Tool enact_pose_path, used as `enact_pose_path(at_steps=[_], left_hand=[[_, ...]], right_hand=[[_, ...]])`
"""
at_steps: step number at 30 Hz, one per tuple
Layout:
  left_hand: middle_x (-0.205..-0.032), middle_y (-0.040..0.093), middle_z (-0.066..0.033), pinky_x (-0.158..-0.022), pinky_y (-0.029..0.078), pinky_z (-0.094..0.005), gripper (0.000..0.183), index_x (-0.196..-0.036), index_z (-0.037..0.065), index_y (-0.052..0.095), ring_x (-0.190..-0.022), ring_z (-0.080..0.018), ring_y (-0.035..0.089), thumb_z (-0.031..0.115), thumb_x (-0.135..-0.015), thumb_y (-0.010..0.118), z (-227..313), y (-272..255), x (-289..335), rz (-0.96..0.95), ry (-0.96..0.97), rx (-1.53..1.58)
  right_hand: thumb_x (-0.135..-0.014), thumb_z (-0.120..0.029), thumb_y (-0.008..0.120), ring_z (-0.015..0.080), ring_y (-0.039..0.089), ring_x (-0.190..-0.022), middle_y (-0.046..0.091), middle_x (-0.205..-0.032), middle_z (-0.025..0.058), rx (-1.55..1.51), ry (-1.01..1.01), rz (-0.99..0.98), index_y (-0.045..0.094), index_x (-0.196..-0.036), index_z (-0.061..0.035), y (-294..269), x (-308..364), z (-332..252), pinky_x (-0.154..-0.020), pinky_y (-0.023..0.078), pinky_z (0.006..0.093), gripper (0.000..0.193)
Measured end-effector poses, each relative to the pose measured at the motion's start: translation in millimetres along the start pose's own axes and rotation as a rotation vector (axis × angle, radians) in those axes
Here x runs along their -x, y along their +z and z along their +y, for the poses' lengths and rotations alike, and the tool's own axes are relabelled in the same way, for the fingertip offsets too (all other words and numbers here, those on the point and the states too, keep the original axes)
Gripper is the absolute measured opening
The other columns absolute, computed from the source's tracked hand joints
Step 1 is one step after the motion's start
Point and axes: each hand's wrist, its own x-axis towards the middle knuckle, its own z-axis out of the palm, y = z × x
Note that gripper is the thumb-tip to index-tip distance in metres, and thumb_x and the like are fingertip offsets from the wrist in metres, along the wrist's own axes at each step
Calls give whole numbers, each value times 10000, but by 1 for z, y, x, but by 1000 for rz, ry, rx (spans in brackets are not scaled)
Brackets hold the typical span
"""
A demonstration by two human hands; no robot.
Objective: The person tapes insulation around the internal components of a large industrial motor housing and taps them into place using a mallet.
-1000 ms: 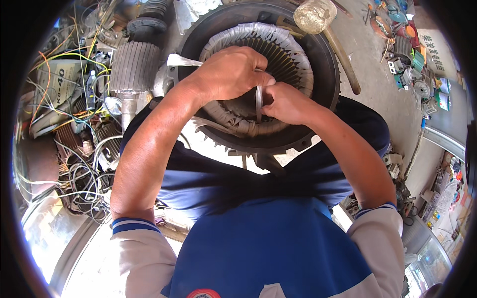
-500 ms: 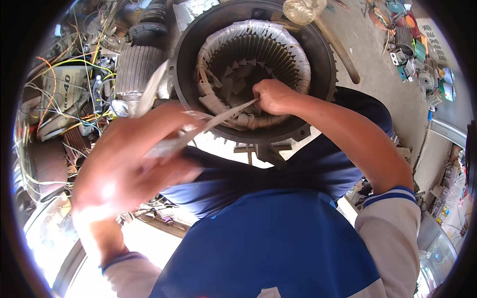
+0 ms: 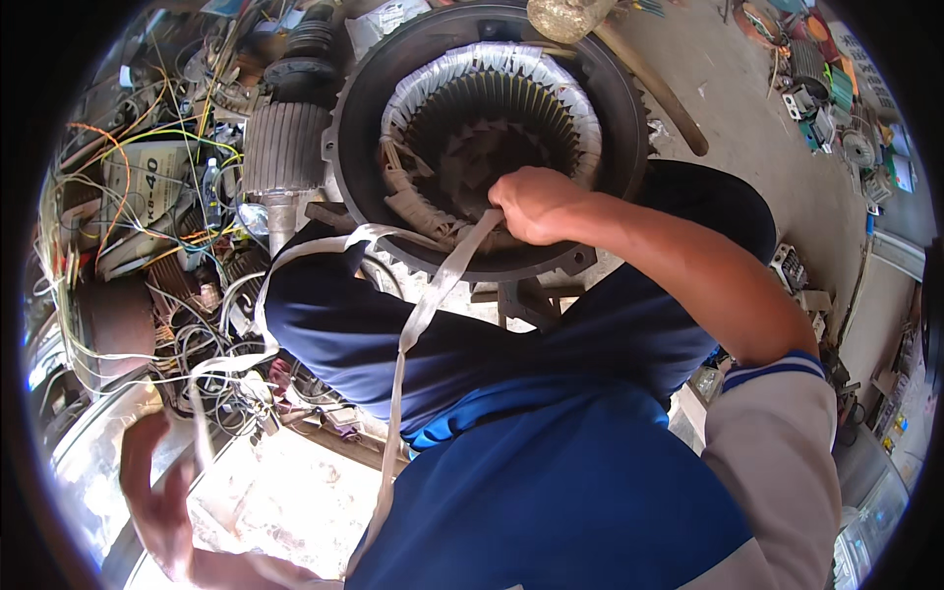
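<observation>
A motor stator (image 3: 339, 128) in a dark round housing stands between my knees, its winding ring (image 3: 413, 90) wrapped in white tape. My right hand (image 3: 538, 205) is closed at the near inner edge of the ring, pinching white cotton binding tape (image 3: 425, 307). From there, one strand runs down past my left thigh to the lower edge. Another loops left from the ring over my knee and hangs beside my left hand (image 3: 159, 497). That hand is at the lower left, slightly blurred, fingers curved and apart; no hold on the tape shows.
A mallet (image 3: 654, 84) lies across the housing's far right rim. To the left are a ribbed rotor (image 3: 285, 147), tangled wires (image 3: 197, 246) and a small bottle (image 3: 211, 187). Loose motor parts (image 3: 836, 118) lie on the floor at the far right.
My left hand has swung from beside the stator down to the lower left, and the tape now trails in long loops over my left leg. My right hand stays at the ring.
</observation>
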Motion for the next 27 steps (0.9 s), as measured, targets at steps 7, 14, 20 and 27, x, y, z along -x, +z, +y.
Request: enact_pose_path(at_steps=[7,14,20,27], left_hand=[[-897,634,-137,-735,489,-419,163,-1025,4,708,-819,-286,642,37,-867,729,112,183,-190,-138,785,176],[-880,659,-117,-812,508,-472,155,-925,56,680,-884,-347,666,206,-897,705,121,243,-247,-510,911,-414],[-894,712,-144,-729,568,-471,212,-1016,24,648,-825,-348,728,211,-917,630,171,199,-196,-1132,741,-250],[-981,684,-148,-823,562,-429,225,-1058,26,701,-944,-349,691,203,-939,631,132,164,-223,-1018,931,385]], right_hand=[[-869,-158,659,383,737,-862,750,-874,173,201,-196,43,761,-889,-54,11,8,11,-734,592,489,148],[-867,-186,695,350,743,-818,750,-842,142,120,-184,-2,761,-852,-66,8,4,15,-692,596,463,137],[-852,-189,705,340,745,-784,746,-804,137,96,-209,54,748,-793,-79,9,4,19,-667,593,454,131],[-816,-119,687,337,695,-842,688,-802,114,58,-215,37,676,-799,-74,8,10,14,-744,552,461,50]])
